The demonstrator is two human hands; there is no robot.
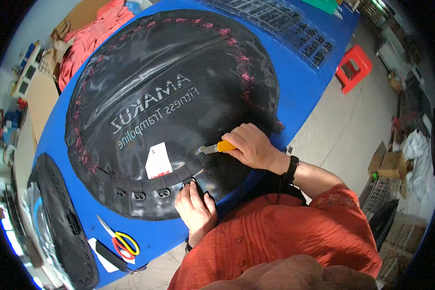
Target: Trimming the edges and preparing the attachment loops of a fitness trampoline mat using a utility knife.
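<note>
A large round black trampoline mat (179,63) lies on the blue table. My right hand (253,147) is closed around a utility knife (220,147) with a yellow handle. Its blade is out, over the right end of a black webbing strap (179,176) that curves along the mat's near part. My left hand (196,205) pinches the strap's lower edge, close to the body. Several dark metal rings (164,193) hang from the strap to the left of that hand. A white label (158,160) lies against the strap. Pink marks run around the mat's border.
Scissors (125,241) with yellow and red handles lie at the table's near left. Another black piece (63,222) is at the left edge. A clear plastic tray (285,24) of dark parts sits at the far right. A red stool (354,68) stands beyond the table.
</note>
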